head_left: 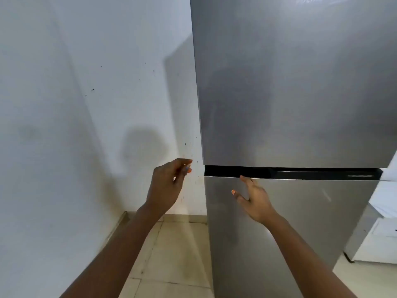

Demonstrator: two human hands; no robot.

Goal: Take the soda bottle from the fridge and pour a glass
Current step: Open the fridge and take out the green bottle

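A tall silver fridge [296, 93] fills the right half of the head view, both doors closed. A dark handle recess [300, 172] runs between the upper door and the lower door [300, 222]. My right hand [252, 200] is in front of the lower door's top left corner, fingers spread, fingertips just under the recess, holding nothing. My left hand [169, 186] hovers left of the fridge against the wall, fingers loosely curled and empty. No soda bottle or glass is in sight.
A white, spotted wall [86, 104] stands close on the left, meeting in a corner. Beige floor tiles [176, 254] lie below. A white appliance or cabinet [382, 222] sits to the right of the fridge.
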